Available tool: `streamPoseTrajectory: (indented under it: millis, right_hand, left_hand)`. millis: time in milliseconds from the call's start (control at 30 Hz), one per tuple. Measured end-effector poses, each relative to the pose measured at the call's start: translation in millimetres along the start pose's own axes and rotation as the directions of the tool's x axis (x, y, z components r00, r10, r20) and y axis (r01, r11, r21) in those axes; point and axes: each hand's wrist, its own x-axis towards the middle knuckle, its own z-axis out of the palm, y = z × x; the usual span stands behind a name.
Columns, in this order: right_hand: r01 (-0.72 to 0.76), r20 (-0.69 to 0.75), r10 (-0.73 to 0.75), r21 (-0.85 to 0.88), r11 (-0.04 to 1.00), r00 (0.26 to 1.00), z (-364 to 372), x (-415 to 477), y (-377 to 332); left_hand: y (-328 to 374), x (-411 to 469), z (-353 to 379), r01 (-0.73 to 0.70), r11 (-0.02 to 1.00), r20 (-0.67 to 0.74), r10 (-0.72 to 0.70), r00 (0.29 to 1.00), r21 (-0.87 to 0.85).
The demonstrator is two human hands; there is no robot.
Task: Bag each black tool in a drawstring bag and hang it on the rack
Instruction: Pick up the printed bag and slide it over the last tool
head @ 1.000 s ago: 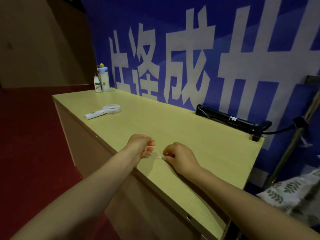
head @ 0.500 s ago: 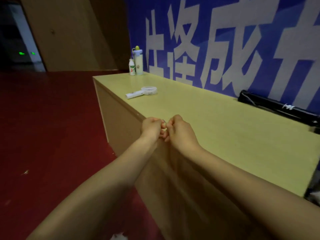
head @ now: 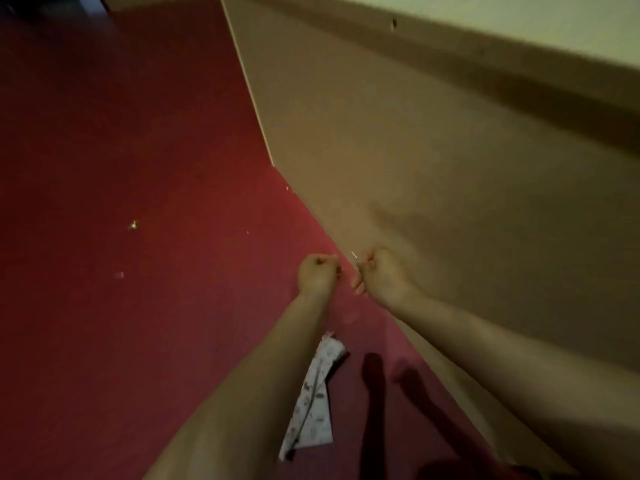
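I am looking down at the floor. A white drawstring bag [head: 313, 403] with a small dark leaf print lies flat on the red carpet, below and between my forearms. My left hand [head: 317, 273] is curled, and a faint thin strand shows at its fingertips. My right hand [head: 384, 275] is curled too and pinches a thin pale pin [head: 354, 254] that sticks up from its fingertips. The hands are a short gap apart, in front of the counter's side. No black tool and no rack are in view.
The brown front panel of the counter [head: 450, 168] fills the right side, with its pale top edge [head: 554, 15] at the upper right. Red carpet [head: 121, 150] covers the left, with a few small scraps [head: 133, 224] on it.
The view has dropped from the counter top to the floor. My hands, touching over the counter's edge half a second ago, have come down and drawn slightly apart.
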Motion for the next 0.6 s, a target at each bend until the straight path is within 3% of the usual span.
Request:
streamPoseTrajectory:
  millis: [100,300,600]
  right_hand:
    - [-0.099,0.068,0.100,-0.012,0.995,0.993,36.7,4.1,42.8]
    - [-0.249,0.096,0.251,-0.034,0.968,0.963,88.5,26.6,116.4]
    - [-0.403,0.113,0.395,0.060,0.913,0.912,116.1,52.8,186.2]
  left_hand:
    - [-75.3,19.4,7.7,0.140,0.989,0.006,-0.140,0.990,0.039]
    - [-184.2,46.0,23.7,0.273,0.951,0.018,-0.278,0.960,0.144]
    - [-261.0,96.1,82.5,0.187,0.864,0.202,-0.310,0.929,0.468]
